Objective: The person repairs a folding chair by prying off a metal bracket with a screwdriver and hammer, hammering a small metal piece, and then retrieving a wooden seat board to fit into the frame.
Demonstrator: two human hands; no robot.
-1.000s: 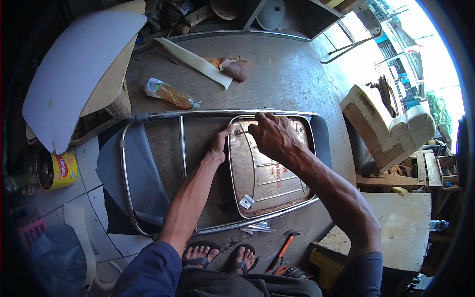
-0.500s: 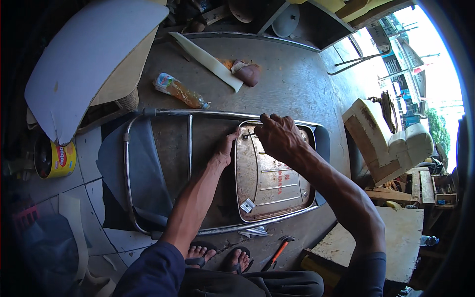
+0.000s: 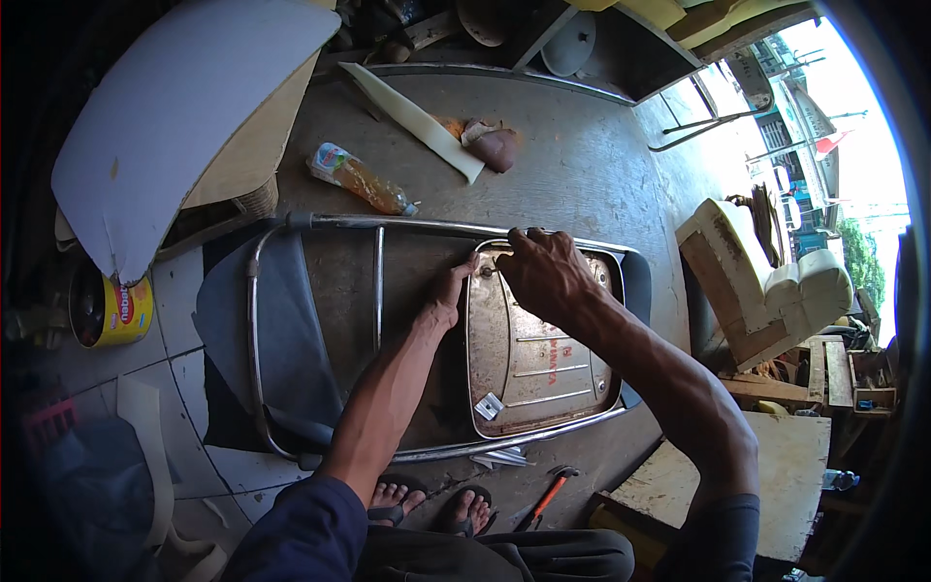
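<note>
The seat pan [image 3: 538, 344], a rusty metal plate, lies underside up inside the chrome frame [image 3: 254, 330], which rests flat on the desk [image 3: 592, 165] right in front of the person. Both hands meet at the pan's far left corner, where a small fastener seems to sit. The left hand [image 3: 448, 291] reaches up with fingers nearly straight, their tips pressed on the pan's edge; its grip is open and it only steadies the metal. The right hand [image 3: 545, 272] arches over the same corner, knuckles up, fingers curled down and bunched together. Whether that grip pinches a screw or a small tool I cannot tell, since the back of the hand hides the fingertips.

To my eye this step goes best with the left hand pushing the pan firmly against the frame so it cannot shift, and the right working straight down on the fastener, wrist kept over it. Both forearms come in from below, the right elbow out wide, the left nearly straight.

A bottle [image 3: 361, 180] lies farther back on the desk, a tin [image 3: 112, 310] sits to the left, and an orange-handled tool [image 3: 545, 497] lies near the sandalled feet.
</note>
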